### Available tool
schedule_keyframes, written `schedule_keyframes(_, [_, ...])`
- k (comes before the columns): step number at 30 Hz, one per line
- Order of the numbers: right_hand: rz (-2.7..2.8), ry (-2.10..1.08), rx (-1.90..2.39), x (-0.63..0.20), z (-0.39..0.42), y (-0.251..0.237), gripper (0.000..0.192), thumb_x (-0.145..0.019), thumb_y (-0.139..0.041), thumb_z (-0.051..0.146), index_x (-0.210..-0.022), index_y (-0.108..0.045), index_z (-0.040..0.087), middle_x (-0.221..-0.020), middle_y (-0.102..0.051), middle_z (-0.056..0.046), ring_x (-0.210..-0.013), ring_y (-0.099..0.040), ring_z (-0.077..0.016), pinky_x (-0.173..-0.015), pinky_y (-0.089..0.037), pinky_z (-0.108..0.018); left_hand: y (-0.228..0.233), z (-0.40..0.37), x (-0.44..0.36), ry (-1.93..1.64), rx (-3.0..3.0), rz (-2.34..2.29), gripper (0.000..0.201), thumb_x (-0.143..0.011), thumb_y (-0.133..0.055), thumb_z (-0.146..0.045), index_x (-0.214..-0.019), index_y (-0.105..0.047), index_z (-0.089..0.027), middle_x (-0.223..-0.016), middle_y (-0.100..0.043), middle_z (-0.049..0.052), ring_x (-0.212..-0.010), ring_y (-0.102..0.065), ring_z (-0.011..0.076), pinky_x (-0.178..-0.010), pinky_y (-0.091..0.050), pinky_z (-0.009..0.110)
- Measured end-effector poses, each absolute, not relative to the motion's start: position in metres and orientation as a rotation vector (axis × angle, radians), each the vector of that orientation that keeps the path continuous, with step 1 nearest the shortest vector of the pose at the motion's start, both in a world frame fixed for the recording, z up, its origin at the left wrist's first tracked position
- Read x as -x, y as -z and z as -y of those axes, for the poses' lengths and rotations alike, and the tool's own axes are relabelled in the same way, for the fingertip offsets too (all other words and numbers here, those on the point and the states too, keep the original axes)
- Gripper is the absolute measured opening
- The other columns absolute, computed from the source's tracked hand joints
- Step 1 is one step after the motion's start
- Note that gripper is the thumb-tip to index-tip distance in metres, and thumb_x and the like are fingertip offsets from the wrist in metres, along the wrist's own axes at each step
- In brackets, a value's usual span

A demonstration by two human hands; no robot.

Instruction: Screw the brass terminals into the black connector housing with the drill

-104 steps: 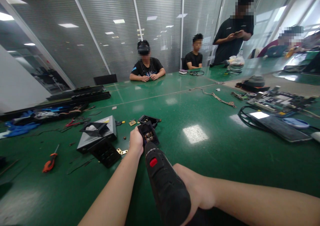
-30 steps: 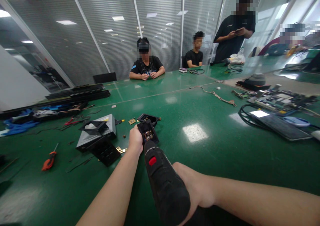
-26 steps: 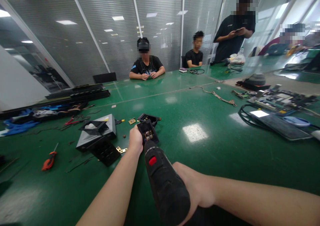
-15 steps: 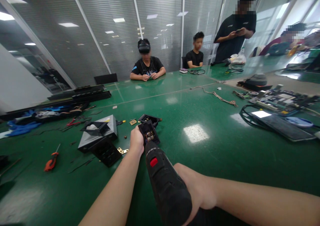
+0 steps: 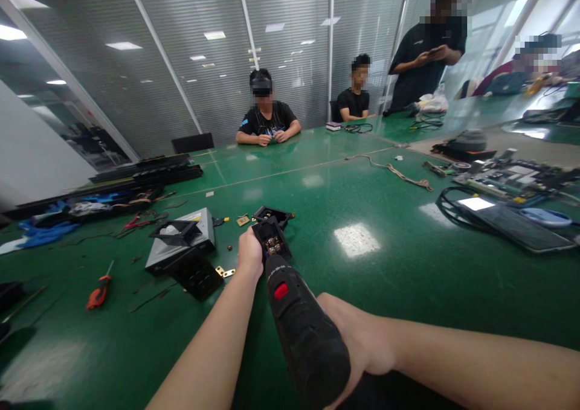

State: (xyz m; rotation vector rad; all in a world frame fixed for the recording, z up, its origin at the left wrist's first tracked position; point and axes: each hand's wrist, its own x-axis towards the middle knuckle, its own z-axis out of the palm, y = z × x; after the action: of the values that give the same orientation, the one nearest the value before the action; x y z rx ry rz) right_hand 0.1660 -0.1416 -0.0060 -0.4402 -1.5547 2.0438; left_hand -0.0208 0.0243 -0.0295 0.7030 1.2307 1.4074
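My right hand (image 5: 348, 337) is closed round the grip of a black cordless drill (image 5: 303, 331) with a red switch on top. The drill's front end points away from me at a small black box-shaped housing (image 5: 270, 236) with metal parts inside. Whether the bit touches those parts is hidden behind the chuck. My left hand (image 5: 251, 254) grips the housing at its left side. Just behind it lies a second black housing (image 5: 275, 215). Several small brass plates (image 5: 225, 272) rest on the green table left of my left hand, beside a black panel piece (image 5: 196, 275).
A silver metal box (image 5: 206, 235) with a black frame on it stands left of my hands. An orange-handled screwdriver (image 5: 98, 292) lies further left, near blue gloves (image 5: 48, 232). Circuit boards (image 5: 516, 177) and a dark flat device (image 5: 516, 223) lie at right. Several people sit or stand beyond.
The view has shifted slightly, so the things on the table sit a little further right. Both hands keep their hold on the drill and the housing.
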Motion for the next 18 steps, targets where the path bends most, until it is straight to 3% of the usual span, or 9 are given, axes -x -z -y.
schedule_keyframes(18, [1.56, -2.063, 0.417, -0.1644, 0.1422, 0.0068, 0.055, -0.035, -0.105, 0.038, -0.069, -0.068, 0.014, -0.073, -0.064, 0.001, -0.07, -0.065, -0.0173, -0.077, -0.063, -0.034, 0.0358, -0.029, 0.0235, -1.42, -0.707, -1.246, 0.03, -0.085, -0.06, -0.044, -0.085, -0.073, -0.017, -0.073, -0.073, 0.012, -0.093, -0.074, 0.0364, -0.083, -0.058, 0.047])
